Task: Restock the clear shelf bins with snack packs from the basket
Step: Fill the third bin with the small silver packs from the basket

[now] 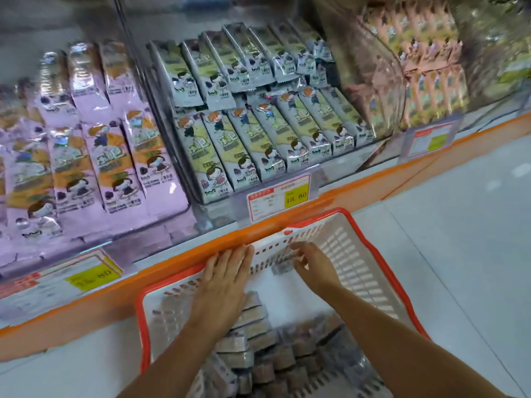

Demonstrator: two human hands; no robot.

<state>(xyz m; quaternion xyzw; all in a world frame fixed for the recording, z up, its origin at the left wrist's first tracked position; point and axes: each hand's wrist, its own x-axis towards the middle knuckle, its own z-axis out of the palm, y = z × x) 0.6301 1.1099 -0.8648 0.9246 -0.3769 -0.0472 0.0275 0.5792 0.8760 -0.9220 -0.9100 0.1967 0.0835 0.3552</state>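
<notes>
A white basket with a red rim (382, 257) stands on the floor against the shelf base. Several snack packs (258, 340) lie stacked in its near half. My left hand (224, 280) lies flat with straight fingers over the stack, fingertips near the basket's far wall. My right hand (313, 265) reaches into the far part of the basket, its curled fingers round a small pack (283, 265). Above stand the clear shelf bins: one with green-grey packs (244, 119), one with pink packs (86, 156).
An orange shelf edge (359, 193) runs diagonally just beyond the basket, carrying price tags (278, 199). A third bin of peach-coloured packs (416, 67) sits at the upper right. Pale floor tiles (459, 225) extend to the right.
</notes>
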